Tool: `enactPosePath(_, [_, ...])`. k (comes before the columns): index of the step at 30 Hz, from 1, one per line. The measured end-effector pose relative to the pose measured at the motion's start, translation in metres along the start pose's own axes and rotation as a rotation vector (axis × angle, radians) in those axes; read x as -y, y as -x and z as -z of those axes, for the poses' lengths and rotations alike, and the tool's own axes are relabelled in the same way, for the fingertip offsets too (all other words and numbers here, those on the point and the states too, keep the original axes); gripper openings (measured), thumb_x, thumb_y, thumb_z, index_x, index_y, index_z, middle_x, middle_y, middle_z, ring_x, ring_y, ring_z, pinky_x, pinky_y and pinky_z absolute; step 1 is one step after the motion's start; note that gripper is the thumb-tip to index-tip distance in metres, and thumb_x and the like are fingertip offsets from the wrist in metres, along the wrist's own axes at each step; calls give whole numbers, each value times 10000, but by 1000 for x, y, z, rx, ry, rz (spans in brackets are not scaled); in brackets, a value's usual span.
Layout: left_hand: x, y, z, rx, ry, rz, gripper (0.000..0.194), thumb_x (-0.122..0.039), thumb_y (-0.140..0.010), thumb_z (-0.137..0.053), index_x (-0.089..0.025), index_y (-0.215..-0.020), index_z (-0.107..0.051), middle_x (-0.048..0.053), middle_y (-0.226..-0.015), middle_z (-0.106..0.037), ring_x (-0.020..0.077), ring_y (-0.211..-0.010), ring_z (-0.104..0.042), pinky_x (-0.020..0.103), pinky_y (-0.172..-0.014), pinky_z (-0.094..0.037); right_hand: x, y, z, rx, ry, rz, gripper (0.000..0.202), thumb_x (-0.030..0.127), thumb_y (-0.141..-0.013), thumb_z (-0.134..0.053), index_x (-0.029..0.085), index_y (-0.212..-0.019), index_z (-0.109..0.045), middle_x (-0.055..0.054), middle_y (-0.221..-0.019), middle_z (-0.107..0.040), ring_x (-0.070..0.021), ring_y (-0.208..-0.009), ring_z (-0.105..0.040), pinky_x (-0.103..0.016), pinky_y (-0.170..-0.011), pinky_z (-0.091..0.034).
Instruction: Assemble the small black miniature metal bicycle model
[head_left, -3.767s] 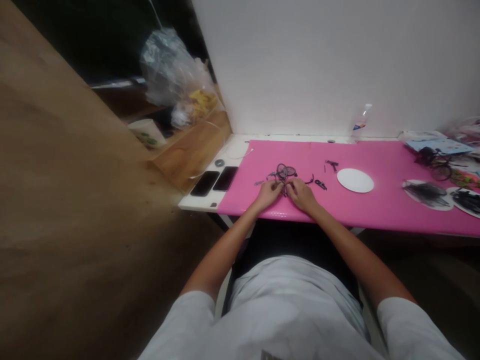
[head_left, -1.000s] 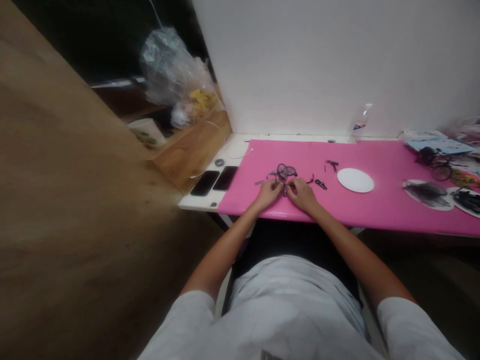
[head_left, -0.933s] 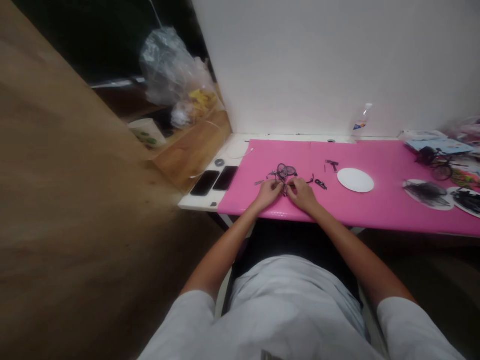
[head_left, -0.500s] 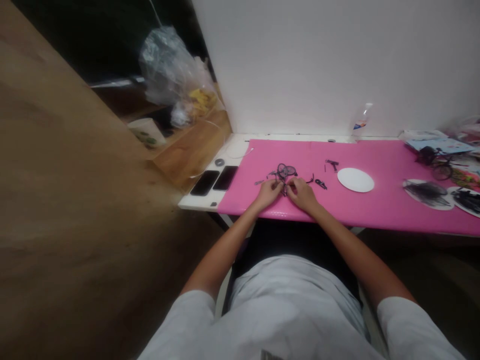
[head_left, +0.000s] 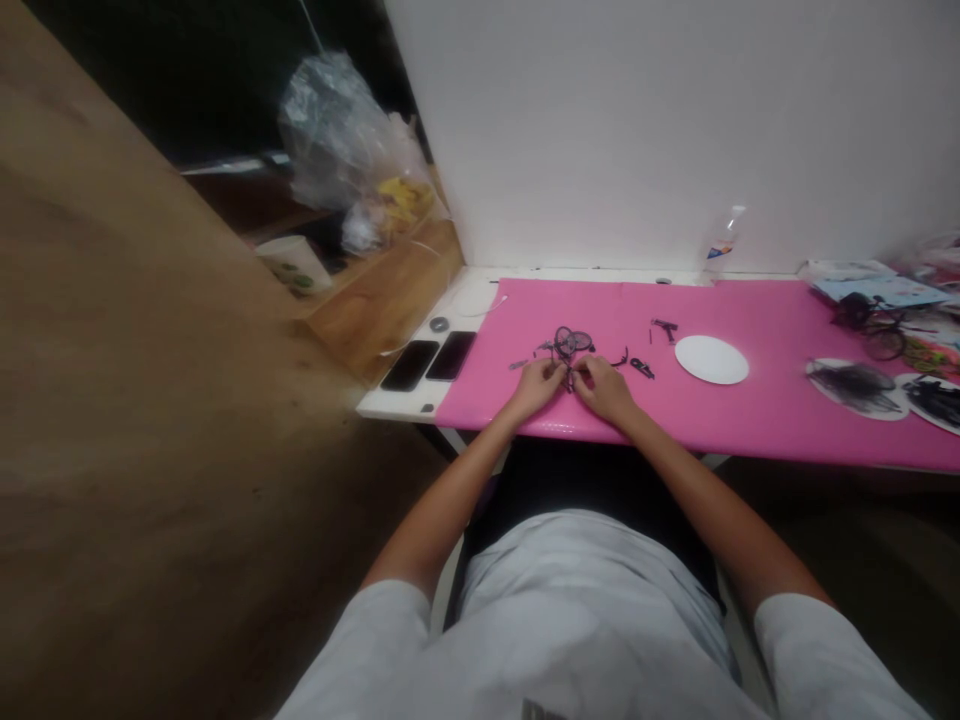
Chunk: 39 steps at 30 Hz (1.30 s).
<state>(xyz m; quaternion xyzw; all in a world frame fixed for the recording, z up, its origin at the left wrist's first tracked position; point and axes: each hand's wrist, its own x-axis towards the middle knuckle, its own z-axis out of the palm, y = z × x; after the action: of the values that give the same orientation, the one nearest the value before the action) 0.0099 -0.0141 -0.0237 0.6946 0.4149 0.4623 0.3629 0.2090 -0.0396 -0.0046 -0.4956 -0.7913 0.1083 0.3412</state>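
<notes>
Side by side near the table's front edge, my left hand (head_left: 540, 386) and my right hand (head_left: 603, 386) are closed, fingertips almost meeting. Between them is a small thin dark part (head_left: 570, 383), pinched from both sides; its exact kind is too small to make out. Just beyond the fingers lie small dark spoked wheels (head_left: 572, 341), like those of a miniature bicycle. Small dark pieces (head_left: 545, 347) lie to the left of the wheels. To the right of my right hand are a curved dark piece (head_left: 621, 357) and a chunkier black piece (head_left: 642, 368).
A pink cover (head_left: 630, 310) lies over the white table. Two phones (head_left: 410, 366) are at its left end. Rightward are a black part (head_left: 666, 329), a white plate (head_left: 712, 360), plates of dark parts (head_left: 856, 389) and a miniature bicycle (head_left: 870, 322). A bottle (head_left: 721, 247) stands behind.
</notes>
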Motion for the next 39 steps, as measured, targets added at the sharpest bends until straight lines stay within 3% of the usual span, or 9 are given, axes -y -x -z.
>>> enactPosePath(39, [-1,0,1,-1,-17,-18,316,-370,-1052,-595,-139,-927,-772,83,-874,-798,186,-780,-719,295,-773,-548,-1,-1,-1,70,35,20,132,228,-1022,-613,222,-1139,-675,-90,-1081,-755,-253,-998,-668,-341,-824,-474])
